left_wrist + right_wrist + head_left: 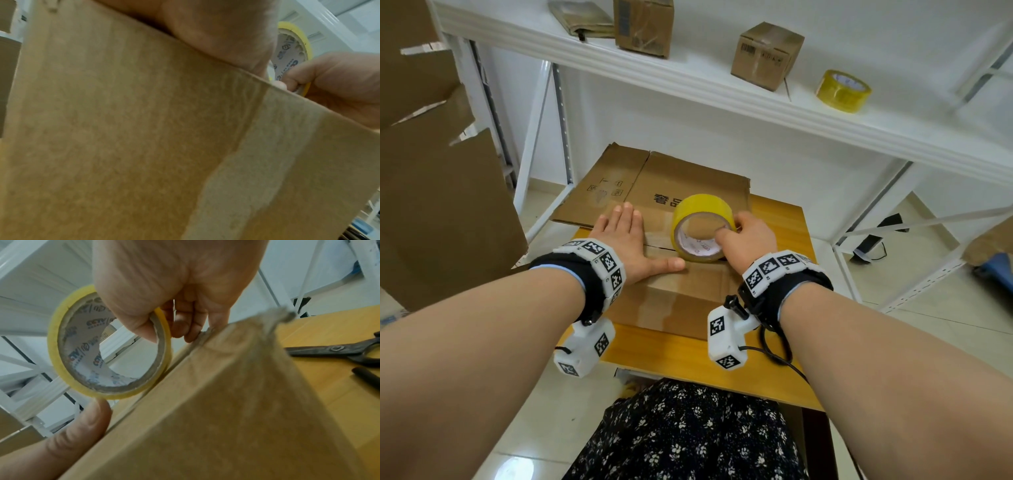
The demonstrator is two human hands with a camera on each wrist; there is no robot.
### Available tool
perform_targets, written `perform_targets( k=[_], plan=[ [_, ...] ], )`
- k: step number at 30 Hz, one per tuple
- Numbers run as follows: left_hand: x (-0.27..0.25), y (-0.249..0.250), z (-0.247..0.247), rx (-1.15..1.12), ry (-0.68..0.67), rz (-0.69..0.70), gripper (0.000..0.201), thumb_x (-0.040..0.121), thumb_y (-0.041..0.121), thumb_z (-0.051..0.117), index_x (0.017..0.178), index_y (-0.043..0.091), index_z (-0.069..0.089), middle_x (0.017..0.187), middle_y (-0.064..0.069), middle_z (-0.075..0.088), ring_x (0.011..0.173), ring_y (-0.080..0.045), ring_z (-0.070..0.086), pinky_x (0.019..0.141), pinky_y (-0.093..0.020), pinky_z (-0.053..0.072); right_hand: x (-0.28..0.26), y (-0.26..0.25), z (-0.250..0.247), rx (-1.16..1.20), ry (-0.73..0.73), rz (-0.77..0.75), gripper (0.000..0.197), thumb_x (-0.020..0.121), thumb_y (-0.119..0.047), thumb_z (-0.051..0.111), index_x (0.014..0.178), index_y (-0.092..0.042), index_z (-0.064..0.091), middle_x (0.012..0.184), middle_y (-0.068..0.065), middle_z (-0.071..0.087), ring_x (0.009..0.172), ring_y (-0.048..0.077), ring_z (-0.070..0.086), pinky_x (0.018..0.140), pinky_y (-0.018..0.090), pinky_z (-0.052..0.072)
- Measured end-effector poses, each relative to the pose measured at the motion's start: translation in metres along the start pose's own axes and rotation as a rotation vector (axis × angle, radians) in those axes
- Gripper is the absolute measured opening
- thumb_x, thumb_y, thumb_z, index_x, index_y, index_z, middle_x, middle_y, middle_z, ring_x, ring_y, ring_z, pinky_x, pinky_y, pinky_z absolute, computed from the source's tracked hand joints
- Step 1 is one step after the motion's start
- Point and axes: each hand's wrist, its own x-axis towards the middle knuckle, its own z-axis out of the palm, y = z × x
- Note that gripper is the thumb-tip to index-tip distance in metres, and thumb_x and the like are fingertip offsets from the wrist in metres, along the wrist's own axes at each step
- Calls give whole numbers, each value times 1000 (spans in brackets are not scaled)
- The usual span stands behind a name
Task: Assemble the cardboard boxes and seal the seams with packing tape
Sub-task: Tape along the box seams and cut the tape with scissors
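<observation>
A small cardboard box (681, 291) stands on the yellow wooden table (774, 359), closed side up. My left hand (630, 240) lies flat on its top, fingers straight and thumb spread toward the tape. My right hand (746, 236) grips a yellow tape roll (703, 226), thumb inside the core and fingers over the outer rim. The roll stands on edge on the box top by the seam. The tape roll (109, 344) shows its printed core in the right wrist view, and the box (144, 146) side carries a shiny tape strip in the left wrist view.
A flattened carton (654, 192) lies behind the box. Dark scissors (339, 352) rest on the table to the right. The white shelf (722, 92) above holds small boxes (767, 54) and a second yellow tape roll (842, 89). Large cardboard sheets (431, 171) stand at left.
</observation>
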Motion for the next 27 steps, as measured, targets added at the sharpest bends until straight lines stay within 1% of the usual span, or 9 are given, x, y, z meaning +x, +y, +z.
perform_targets(
  k=[6,9,11,13,15,17,21,24,27],
  plan=[
    [-1,0,0,4,-5,0,141,47,102,4,153,10,-12,160,-8,-18,148,-23,-12,121,-43,-3,-4,3,1,140,70,82,25,83,-17,55,66,-18,36,61,-3,38,53,16,33,49,29,23],
    [-1,0,-1,-3,-6,-3,142,46,102,4,153,10,-12,160,-9,-17,148,-23,-12,121,-43,-2,-6,7,3,192,112,96,19,83,-16,55,70,-17,41,61,-3,37,54,15,32,50,29,23],
    [-1,1,-1,2,-4,-8,142,46,102,3,153,10,-12,160,-9,-18,148,-23,-12,121,-43,-2,-6,8,4,201,92,89,12,86,-22,57,79,-14,51,64,-3,43,56,15,38,50,29,27],
    [0,2,0,3,-4,-12,141,46,101,1,152,10,-13,160,-9,-18,148,-23,-12,121,-44,-2,-5,7,3,187,36,72,17,86,-32,63,87,-15,59,69,-3,55,60,14,50,51,26,33],
    [1,2,1,3,-2,-10,138,48,101,2,152,11,-14,160,-9,-18,148,-24,-13,120,-44,-2,-3,8,4,151,-10,29,20,82,-37,68,83,-18,64,75,1,64,66,16,59,51,25,36],
    [1,1,0,2,-5,-4,137,49,101,2,152,12,-15,160,-10,-19,148,-25,-13,120,-45,-2,-3,8,4,109,-24,-4,21,83,-38,67,78,-18,66,75,3,67,63,16,59,50,24,35],
    [-1,2,-1,13,-15,3,140,44,101,-2,152,14,-14,160,-11,-19,148,-26,-13,120,-47,-2,-2,8,1,142,-4,50,29,91,-41,61,79,-14,63,70,2,59,58,13,49,50,26,34],
    [1,2,-2,11,-27,6,144,41,103,2,153,14,-13,160,-11,-18,148,-27,-13,120,-48,-1,-1,7,1,167,17,90,38,92,-48,59,67,-20,52,63,-2,51,56,14,44,51,28,30],
    [2,2,-2,5,-28,7,146,38,105,3,153,15,-14,160,-10,-19,148,-26,-13,120,-49,-1,1,4,1,170,28,109,42,93,-50,57,64,-21,47,60,-3,48,55,14,43,50,27,29]
  ],
)
